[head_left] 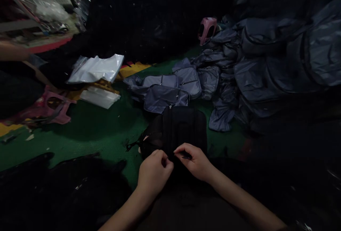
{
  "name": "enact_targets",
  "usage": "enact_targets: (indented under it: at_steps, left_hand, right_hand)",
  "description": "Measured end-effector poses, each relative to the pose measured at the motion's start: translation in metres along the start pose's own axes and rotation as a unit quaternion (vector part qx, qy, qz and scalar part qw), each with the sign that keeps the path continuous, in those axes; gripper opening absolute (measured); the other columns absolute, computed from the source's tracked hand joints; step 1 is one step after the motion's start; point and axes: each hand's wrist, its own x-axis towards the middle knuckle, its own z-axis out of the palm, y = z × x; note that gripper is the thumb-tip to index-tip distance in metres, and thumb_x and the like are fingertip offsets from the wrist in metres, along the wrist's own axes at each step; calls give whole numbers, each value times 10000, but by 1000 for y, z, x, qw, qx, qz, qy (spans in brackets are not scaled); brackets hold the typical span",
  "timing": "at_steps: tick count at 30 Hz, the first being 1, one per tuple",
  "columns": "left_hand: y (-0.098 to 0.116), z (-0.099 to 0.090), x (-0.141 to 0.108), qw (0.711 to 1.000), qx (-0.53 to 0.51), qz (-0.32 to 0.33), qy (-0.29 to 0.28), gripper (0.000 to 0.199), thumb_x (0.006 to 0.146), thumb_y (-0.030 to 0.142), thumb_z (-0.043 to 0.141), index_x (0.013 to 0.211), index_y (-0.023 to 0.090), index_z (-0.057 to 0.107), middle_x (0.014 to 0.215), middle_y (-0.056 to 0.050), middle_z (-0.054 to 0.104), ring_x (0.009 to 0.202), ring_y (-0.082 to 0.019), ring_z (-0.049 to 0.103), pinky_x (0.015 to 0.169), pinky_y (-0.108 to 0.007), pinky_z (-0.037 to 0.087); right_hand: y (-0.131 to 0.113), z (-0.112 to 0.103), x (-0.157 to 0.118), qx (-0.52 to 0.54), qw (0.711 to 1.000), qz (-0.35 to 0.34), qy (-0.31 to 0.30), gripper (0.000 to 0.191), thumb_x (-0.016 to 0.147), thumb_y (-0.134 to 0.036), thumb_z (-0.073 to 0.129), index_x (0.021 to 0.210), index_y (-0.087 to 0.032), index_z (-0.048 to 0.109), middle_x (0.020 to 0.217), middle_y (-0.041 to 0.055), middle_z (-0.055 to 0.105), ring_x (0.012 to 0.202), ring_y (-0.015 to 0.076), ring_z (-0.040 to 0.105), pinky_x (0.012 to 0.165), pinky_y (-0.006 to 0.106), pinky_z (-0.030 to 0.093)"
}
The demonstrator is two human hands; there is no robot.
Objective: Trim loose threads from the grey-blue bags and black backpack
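A dark backpack [188,124] lies in front of me, with a zipper pull [170,107] at its far edge and black straps gathered at its left. My left hand [156,169] is closed at the near left edge of the bag, its fingers curled in. Just to the right, my right hand [192,159] pinches at the same near edge, thumb and forefinger together. What the fingertips of each hand hold is too dark and small to make out. The two hands are close together but apart.
Grey-blue bag pieces [166,98] lie just beyond the backpack, with a larger heap [269,67] to the right. Clear plastic bags [97,68] and a pink stool [57,106] are at left. Another person's arm [13,51] enters there. Dark bags [66,188] lie at lower left.
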Motion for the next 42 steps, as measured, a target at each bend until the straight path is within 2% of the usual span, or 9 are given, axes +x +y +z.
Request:
enact_targets:
  at_steps: [3,7,12,15,21,33,37,40,42]
  left_hand:
    - [-7,-6,0,976,-203,-63,-56,56,708,205,511,662,190,539,613,17,536,569,-121,487,541,-236,349]
    - [-18,-6,0,869,-449,-149,-145,42,717,194,495,691,176,523,503,59,437,430,-70,363,444,-201,255]
    - [-28,-1,1,801,-564,-159,-120,55,729,197,560,702,161,528,530,51,464,453,-52,366,457,-184,256]
    - [-31,-2,3,799,-578,-117,-117,74,737,203,580,695,157,541,562,37,487,488,-61,394,483,-190,297]
    - [-35,-1,5,800,-585,-55,-121,70,758,186,563,694,165,544,619,29,487,524,-73,406,499,-201,315]
    - [-31,-7,14,838,-532,-16,-119,72,739,222,579,700,166,557,659,19,494,565,-86,416,521,-205,341]
    - [-58,-12,31,828,-551,-100,8,125,691,287,587,660,170,556,584,28,487,535,-91,433,522,-216,368]
    - [-103,-22,45,813,-475,-270,201,241,625,377,636,751,176,599,610,35,498,551,-101,459,555,-240,416]
    - [-138,-28,49,802,-419,-334,263,313,573,381,697,788,173,604,638,35,508,570,-108,468,572,-253,421]
  right_hand:
    - [-1,0,0,4,1000,0,4,143,837,-211,557,960,-213,629,899,30,644,843,155,606,759,273,478]
    - [-3,1,-1,11,1000,-7,13,155,840,-225,554,980,-208,617,906,35,638,842,151,606,748,269,482]
    - [-15,-3,-3,-21,1000,-1,7,331,785,-262,628,1101,-228,539,1001,34,608,844,150,589,680,251,482]
    - [-23,-6,-2,-89,996,-16,-7,412,770,-339,656,1137,-225,507,1017,43,596,878,178,568,709,288,478]
    - [-27,2,2,-267,962,-53,35,193,843,-244,562,1024,-180,567,973,68,577,875,198,518,761,334,433]
    - [-45,20,18,-494,865,-85,0,106,779,-78,553,746,-178,564,792,48,563,727,193,480,594,323,348]
    - [-40,9,19,-423,901,-84,53,64,837,-161,543,801,-177,594,810,50,574,772,192,513,657,315,401]
    - [-24,-19,16,-283,941,-27,185,140,838,-266,574,945,-182,607,927,61,587,858,187,546,735,300,446]
    - [-6,-41,10,-205,938,29,279,212,805,-344,609,950,-189,615,952,65,590,865,191,561,749,310,463]
